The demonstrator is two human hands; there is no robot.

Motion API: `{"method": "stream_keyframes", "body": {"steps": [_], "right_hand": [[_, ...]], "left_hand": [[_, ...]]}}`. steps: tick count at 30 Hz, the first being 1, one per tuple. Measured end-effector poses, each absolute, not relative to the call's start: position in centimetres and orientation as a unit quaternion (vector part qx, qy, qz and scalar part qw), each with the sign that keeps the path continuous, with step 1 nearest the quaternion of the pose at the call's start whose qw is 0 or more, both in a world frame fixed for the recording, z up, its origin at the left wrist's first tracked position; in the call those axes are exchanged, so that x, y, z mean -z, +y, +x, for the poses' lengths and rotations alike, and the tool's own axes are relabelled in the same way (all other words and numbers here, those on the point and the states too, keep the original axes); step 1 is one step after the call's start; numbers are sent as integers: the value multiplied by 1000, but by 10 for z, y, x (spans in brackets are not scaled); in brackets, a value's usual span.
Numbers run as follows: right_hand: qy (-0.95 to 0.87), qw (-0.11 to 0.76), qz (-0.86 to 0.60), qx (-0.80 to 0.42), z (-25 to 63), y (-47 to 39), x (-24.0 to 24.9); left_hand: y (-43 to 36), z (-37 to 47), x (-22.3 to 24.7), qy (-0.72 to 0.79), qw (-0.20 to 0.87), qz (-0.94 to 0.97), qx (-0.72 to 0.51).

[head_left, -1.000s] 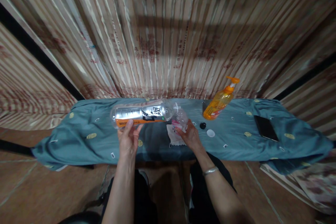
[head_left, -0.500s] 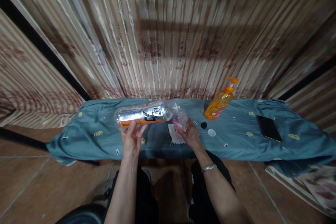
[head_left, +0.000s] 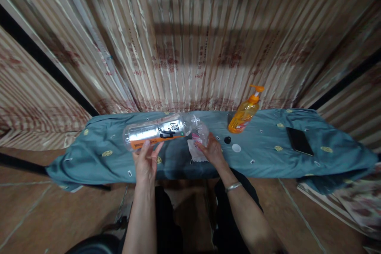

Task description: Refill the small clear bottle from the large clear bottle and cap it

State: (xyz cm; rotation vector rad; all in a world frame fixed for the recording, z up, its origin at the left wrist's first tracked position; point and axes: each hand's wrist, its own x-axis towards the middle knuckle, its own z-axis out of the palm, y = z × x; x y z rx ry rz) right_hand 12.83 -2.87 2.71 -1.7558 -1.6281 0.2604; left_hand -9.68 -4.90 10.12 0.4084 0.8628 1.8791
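Observation:
My left hand (head_left: 146, 158) grips a big clear plastic bottle (head_left: 154, 132) with a silver and orange label from below. The bottle lies almost level in the air, its neck pointing right. In my right hand (head_left: 212, 151) is a small clear plastic bottle (head_left: 203, 131) with a pink label, tilted so its top leans left. The two bottle mouths meet or nearly meet; I cannot tell if they touch. Below the small bottle a pale cloth or paper piece (head_left: 195, 154) lies on the table. To its right are a black cap (head_left: 227, 140) and a white round lid (head_left: 236, 148).
An orange pump bottle (head_left: 244, 115) stands at the back of the table, covered in a teal cloth (head_left: 258, 162). Farther right lies a dark flat rectangular object (head_left: 300, 141). A striped curtain (head_left: 190, 67) hangs close behind the table.
The whole view has shifted slightly, so the table things appear a little farther left. Both hands keep hold of their bottles, with the mouths still close together.

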Motion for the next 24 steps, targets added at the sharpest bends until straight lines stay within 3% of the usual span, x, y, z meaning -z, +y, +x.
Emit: {"method": "stream_keyframes", "body": {"steps": [24], "right_hand": [[-650,362,-661,-99,133,-33,-30]], "left_hand": [[-59,-88,-103,344,483,193,-782]]}}
